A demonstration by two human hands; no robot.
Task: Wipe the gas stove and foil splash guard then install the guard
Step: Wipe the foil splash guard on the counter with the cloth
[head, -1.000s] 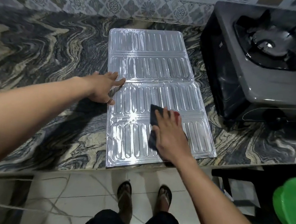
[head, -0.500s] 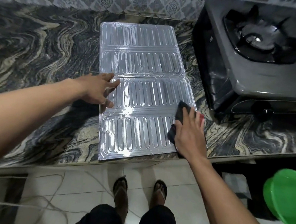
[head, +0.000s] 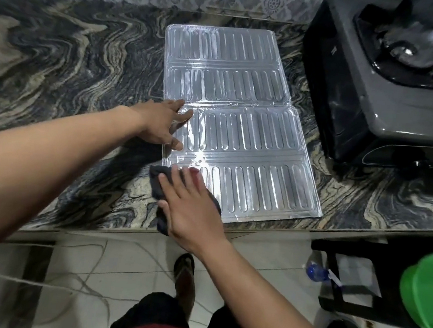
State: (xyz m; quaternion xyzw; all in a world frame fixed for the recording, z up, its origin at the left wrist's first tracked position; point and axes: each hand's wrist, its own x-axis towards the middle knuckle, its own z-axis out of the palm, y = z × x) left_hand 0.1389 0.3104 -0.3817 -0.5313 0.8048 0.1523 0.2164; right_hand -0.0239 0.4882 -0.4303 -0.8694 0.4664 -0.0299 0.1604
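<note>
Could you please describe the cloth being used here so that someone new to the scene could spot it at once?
Start at the marbled countertop and find the silver foil splash guard lying flat beside the gas stove. At the guard's near left corner, the right hand presses flat on the cloth. It is the only dark, soft, crumpled thing there.

Dark marbled stone counter (head: 68, 75), swirled in grey and cream, backed by patterned wall tiles. Flat on it, near the middle: ribbed foil guard (head: 239, 139), unfolded, reaching from close to the wall to the front edge. Just right of that, apart from it: grey gas stove (head: 390, 101). At the guard's near left corner, a dark cloth (head: 160, 182), partly on foil, partly on stone.
</note>
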